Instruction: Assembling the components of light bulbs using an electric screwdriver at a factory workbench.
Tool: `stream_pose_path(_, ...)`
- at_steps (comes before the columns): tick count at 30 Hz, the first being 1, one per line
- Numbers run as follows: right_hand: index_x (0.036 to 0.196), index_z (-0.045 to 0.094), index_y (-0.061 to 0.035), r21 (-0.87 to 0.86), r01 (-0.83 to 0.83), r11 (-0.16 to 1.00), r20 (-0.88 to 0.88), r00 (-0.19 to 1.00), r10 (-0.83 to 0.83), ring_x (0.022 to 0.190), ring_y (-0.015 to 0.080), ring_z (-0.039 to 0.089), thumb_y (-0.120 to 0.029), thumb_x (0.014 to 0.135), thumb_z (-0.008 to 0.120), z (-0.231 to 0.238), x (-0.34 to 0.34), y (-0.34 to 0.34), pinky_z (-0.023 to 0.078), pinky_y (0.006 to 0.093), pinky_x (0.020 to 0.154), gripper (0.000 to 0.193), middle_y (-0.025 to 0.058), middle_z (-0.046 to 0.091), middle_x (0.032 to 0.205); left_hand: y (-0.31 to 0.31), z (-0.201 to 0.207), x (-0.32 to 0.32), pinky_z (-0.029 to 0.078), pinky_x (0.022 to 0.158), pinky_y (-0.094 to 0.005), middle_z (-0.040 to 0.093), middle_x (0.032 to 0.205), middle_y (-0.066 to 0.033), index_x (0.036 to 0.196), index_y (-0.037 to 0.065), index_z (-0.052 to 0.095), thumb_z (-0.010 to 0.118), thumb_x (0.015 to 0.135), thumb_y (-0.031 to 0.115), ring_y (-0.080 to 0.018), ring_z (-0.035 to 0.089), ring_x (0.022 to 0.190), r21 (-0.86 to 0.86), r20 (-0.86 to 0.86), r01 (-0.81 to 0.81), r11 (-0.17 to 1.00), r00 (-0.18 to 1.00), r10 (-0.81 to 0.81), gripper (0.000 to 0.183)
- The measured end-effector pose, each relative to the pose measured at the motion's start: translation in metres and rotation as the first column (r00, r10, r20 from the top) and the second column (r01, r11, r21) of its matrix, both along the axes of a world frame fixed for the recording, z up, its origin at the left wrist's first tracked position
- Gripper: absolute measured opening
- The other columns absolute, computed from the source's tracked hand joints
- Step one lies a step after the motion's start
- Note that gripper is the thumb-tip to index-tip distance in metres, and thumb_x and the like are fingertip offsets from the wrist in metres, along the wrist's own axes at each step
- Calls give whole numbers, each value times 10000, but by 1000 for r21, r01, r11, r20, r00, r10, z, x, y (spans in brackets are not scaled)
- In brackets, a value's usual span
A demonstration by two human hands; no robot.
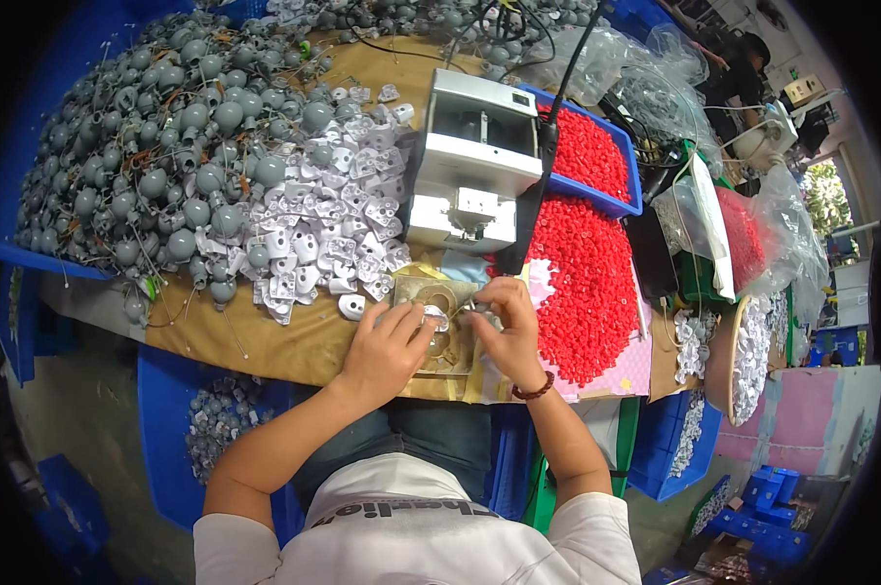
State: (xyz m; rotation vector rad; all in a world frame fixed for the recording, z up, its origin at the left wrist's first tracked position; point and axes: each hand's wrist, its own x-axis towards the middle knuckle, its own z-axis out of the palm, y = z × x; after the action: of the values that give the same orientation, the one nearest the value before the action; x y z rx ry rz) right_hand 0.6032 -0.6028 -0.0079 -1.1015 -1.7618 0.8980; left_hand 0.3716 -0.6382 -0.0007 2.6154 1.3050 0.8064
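My left hand [387, 346] rests at the near table edge, its fingertips closed on a small white plastic part [434, 313] over a square metal plate [446, 362] with round recesses. Just to the right, my right hand [510, 330], with a dark red beaded bracelet [534, 388], pinches something small and greyish at the plate's right edge. The fingers mostly hide that piece. Directly beyond both hands stands a white and grey bench machine [474, 161].
Grey bulb-shaped parts [182, 175] with wires are heaped at the left, beside a pile of white plastic parts [333, 214]. Small red pieces [587, 292] lie at the right, with more in a blue tray [601, 197]. A blue bin [172, 429] sits below the table. Another person [743, 73] is at the far right.
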Motion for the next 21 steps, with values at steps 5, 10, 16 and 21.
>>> stream_pose_path(5, 1174, 642, -9, -432, -416, 800, -593, 800, 96, 1151, 166, 573, 123, 852, 725, 8, -2, 13, 538, 303, 932, 359, 63, 565, 1197, 1, -1, 0, 443, 1000, -449, 640, 1208, -140, 1136, 14, 690, 740, 770, 132, -275, 583, 1173, 10, 7, 4, 1000, 1000, -4, 387)
stream_pose_path(10, 1134, 647, -20, -388, -354, 851, -468, 871, 149, 1097, 168, 612, 145, 857, 693, 22, -7, 24, 558, 307, 902, 325, 56, 600, 1159, 2, 0, -2, 444, 995, -438, 642, 1201, -129, 1124, 20, 691, 738, 769, 130, -268, 584, 1170, -1, 38, 10, 1000, 999, -10, 374)
stream_pose_path(16, 1045, 645, -39, -42, -169, 985, -148, 976, 161, 1096, 211, 645, 157, 865, 663, 11, -12, 22, 543, 329, 931, 267, 68, 620, 1178, 3, 1, -2, 443, 988, -429, 641, 1195, -123, 1111, 25, 690, 746, 759, 132, -262, 580, 1174, -4, 44, 8, 1000, 999, -8, 371)
stream_pose_path(21, 1137, 635, -4, -520, -509, 686, -672, 739, 39, 1082, 181, 655, 122, 879, 689, 19, -7, 24, 555, 315, 947, 292, 51, 631, 1153, 3, 0, -3, 444, 982, -421, 641, 1173, -117, 1093, 23, 692, 748, 755, 138, -258, 581, 1164, 3, 35, 13, 1000, 999, -13, 361)
